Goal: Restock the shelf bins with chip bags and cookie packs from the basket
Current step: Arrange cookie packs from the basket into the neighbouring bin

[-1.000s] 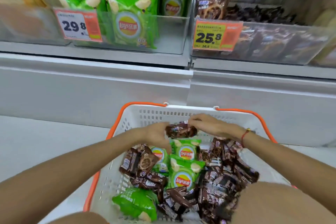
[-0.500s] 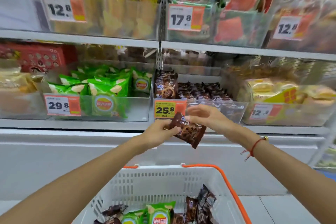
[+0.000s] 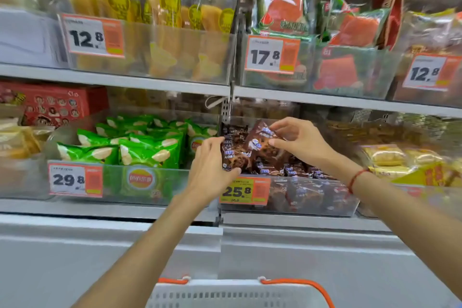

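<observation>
Cookie pack (image 3: 252,147) is now reaching the shelf: half a second ago I was holding it in mid-air in front of the price tag, and a second ago I was lifting it out of the basket (image 3: 240,292). I am now bringing it over the clear cookie bin (image 3: 312,197), above the brown packs already lying there. My left hand (image 3: 212,170) is pinching its lower left edge between thumb and curled fingers (image 3: 215,142), while my right hand (image 3: 297,142) is gripping its upper right corner. The pack is sitting tilted, not yet released. Green chip bags (image 3: 147,147) are filling the neighbouring bin to the left. In my judgement this delivery is nearly done, with only letting go remaining before another trip to the basket.
</observation>
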Tool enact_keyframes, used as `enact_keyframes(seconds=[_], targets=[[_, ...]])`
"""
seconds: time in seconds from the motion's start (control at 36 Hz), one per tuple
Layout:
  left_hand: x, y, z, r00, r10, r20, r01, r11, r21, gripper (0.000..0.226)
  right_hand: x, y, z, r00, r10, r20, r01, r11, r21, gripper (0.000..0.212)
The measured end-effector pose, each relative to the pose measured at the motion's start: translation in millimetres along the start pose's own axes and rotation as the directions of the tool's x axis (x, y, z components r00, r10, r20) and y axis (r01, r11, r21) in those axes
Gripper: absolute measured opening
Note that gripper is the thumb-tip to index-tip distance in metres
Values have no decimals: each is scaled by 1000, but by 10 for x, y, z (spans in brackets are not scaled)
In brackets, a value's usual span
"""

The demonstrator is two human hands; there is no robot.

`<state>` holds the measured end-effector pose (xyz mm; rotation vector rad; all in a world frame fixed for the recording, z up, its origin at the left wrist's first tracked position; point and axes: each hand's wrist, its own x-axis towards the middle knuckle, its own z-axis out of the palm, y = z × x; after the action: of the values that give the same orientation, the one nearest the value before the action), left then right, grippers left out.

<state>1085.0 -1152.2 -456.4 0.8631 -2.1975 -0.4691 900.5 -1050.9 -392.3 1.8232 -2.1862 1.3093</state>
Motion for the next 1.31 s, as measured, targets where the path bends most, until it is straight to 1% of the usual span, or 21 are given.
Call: enact_keyframes(seconds=[0.06, 0.11, 0.17, 0.22, 0.28, 0.33, 0.42, 0.47, 0.56, 0.64, 0.78, 0.89, 0.94, 1.03, 1.08, 1.17, 1.25, 1.31], targets=[[43, -87, -25, 1000, 6, 29, -7, 999, 45, 73, 114, -26, 144, 997, -18, 81, 21, 999, -42, 23], [55, -124, -50, 998, -23, 54, 21, 999, 41, 69, 189, -39, 300, 986, -30, 163, 45, 995, -90, 22], [66, -150, -69, 996, -22, 89, 21, 1000, 14, 63, 232, -54, 442, 974, -38, 223, 68, 989, -128, 23], [57, -187, -73, 994, 0, 106, 4, 999, -38, 64, 258, -57, 565, 966, -48, 254, 90, 984, -155, 24], [28, -214, -94, 994, 17, 105, -6, 995, -95, 72, 270, -42, 626, 967, -68, 246, 117, 975, -190, 23], [24, -263, -102, 994, 22, 104, -7, 990, -142, 81, 277, -3, 639, 975, -92, 202, 145, 954, -263, 20], [31, -315, -115, 994, 27, 108, -6, 982, -189, 81, 250, 45, 622, 978, -186, 96, 209, 891, -403, 14], [31, -341, -116, 996, 26, 91, -6, 976, -216, 79, 234, 61, 652, 966, -253, 48, 248, 862, -442, 13], [31, -360, -103, 998, 24, 59, -10, 973, -229, 77, 207, 53, 765, 963, -271, 17, 252, 871, -421, 12], [37, -362, -87, 999, 24, 45, -13, 973, -232, 78, 222, 40, 829, 969, -246, 10, 230, 887, -400, 10], [43, -392, -52, 999, 11, 44, -1, 973, -232, 82, 247, 0, 808, 975, -169, 147, 215, 884, -415, 9], [44, -398, -34, 999, 3, 47, 9, 970, -244, 81, 217, 6, 849, 980, -121, 159, 177, 895, -410, 8], [38, -388, -36, 999, -1, 47, 13, 969, -248, 81, 240, -28, 823, 977, -72, 199, 149, 903, -403, 8], [13, -350, -53, 999, -9, 35, 17, 972, -236, 83, 262, -114, 715, 951, -8, 309, 138, 905, -403, 19], [-18, -314, -90, 1000, 5, 15, -1, 978, -206, 86, 205, -180, 624, 941, -4, 339, 150, 901, -406, 28], [-79, -288, -206, 998, 47, -34, -52, 983, -176, 83, 19, -240, 507, 955, -54, 293, 163, 918, -361, 31], [-162, -325, -362, 993, 84, -86, -96, 984, -148, 67, -243, -282, 467, 967, -124, 224, 185, 942, -279, 25], [-254, -387, -450, 994, 78, -76, -89, 985, -149, 55, -440, -303, 503, 970, -154, 188, 195, 954, -226, 23]])
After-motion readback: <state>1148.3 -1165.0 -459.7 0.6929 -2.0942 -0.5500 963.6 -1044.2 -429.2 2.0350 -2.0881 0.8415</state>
